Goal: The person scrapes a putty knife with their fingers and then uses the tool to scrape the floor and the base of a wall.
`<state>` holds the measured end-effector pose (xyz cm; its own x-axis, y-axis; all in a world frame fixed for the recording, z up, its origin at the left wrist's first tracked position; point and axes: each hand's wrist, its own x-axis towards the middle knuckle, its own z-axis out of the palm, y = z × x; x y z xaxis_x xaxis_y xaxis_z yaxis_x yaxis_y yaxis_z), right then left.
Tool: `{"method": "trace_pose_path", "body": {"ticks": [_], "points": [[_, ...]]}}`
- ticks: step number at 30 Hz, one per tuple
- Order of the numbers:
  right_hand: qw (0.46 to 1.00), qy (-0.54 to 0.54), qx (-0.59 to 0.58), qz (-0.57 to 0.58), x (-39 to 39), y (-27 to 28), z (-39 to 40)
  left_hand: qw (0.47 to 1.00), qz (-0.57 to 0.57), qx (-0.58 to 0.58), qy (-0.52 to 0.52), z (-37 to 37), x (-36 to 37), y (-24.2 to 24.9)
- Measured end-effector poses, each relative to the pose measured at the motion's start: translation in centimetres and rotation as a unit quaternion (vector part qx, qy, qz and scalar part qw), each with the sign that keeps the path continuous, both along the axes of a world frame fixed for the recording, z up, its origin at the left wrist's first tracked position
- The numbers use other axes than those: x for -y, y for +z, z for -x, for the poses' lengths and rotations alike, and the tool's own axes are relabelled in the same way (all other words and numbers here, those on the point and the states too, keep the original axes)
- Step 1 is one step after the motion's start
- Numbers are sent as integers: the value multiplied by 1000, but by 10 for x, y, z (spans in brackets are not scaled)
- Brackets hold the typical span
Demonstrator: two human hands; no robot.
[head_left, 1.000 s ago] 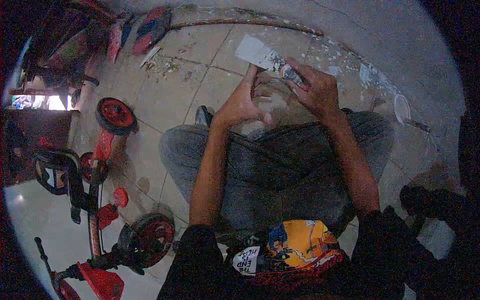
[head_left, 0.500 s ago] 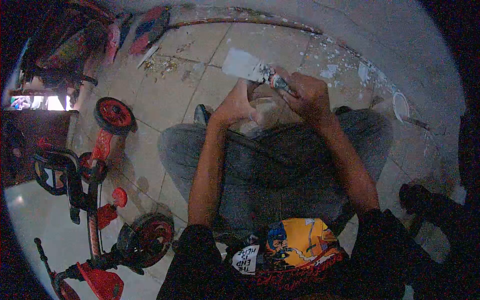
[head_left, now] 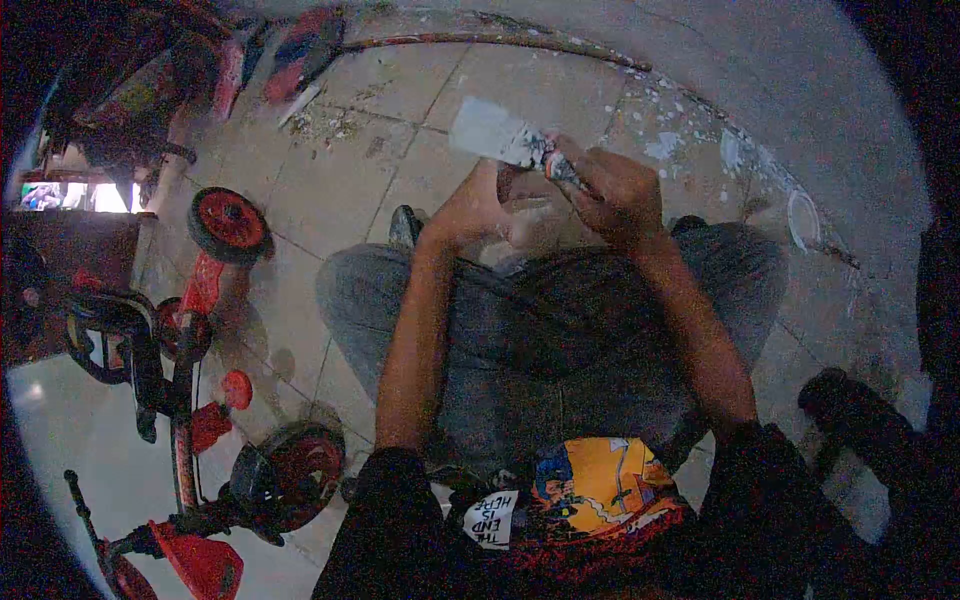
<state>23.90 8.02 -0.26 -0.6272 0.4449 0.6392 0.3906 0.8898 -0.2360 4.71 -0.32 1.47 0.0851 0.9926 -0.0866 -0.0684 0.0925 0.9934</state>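
Note:
My right hand (head_left: 620,195) is closed around the handle of a wide paintbrush (head_left: 490,133), whose pale, paint-covered head points to the upper left. My left hand (head_left: 472,210) is wrapped round the side of a pale container (head_left: 532,225) in front of my crossed legs. The brush lies across the top of the container, above my left hand. The container's inside and some of my fingers are too dim to make out.
A red and black child's tricycle (head_left: 190,340) stands at the left. A white round lid or rim (head_left: 803,220) is at the right by the paint-spattered wall edge (head_left: 735,150). Small debris (head_left: 330,125) lies on the tiles. Dark objects crowd the upper left.
The brush head has shifted slightly to the right and down. The stick by the white round rim no longer shows clearly. My hands keep nearly the same places.

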Motion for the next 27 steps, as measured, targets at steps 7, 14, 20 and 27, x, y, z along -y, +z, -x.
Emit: {"method": "trace_pose_path", "body": {"ticks": [7, 14, 20, 27], "points": [[999, -5, 26, 32, 5, 9, 0, 999, -12, -42, -6, 6, 1, 0], [997, 2, -32, 75, 6, 15, -3, 1000, -11, -25, -15, 8, 0, 0], [951, -81, -13, 298, 6, 22, 1, 995, -90, 32, -21, 8, -11, -13], [938, -82, 61, 330, 2, 26, -6, 952, -78, -216, 202, -4, -13, -6]]}}
